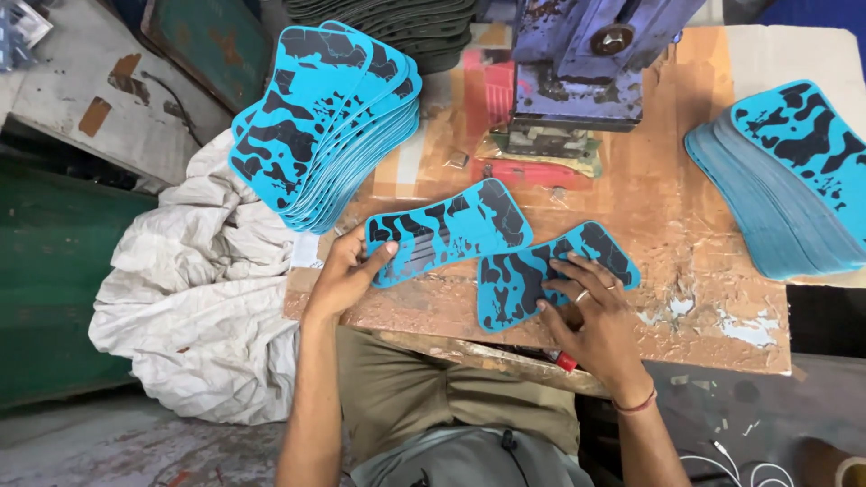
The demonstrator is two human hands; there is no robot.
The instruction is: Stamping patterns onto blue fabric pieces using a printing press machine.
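Left hand (347, 271) grips one blue camo piece (446, 230); right hand (591, 316) presses flat on another (532, 280). Big stack (320, 126) waits at ten o'clock, fanned pile (794, 180) at two.

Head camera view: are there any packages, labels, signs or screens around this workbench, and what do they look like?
No screens, signs or labelled packages show.
Printed piece: on the bench, gripped at its end by the left hand; curved strip, turquoise with black blotches.
Second printed piece: beside it, under the right hand; same colours.
Left stack: fanned pile of such pieces at the bench's left edge.
Right stack: similar pile, far right.
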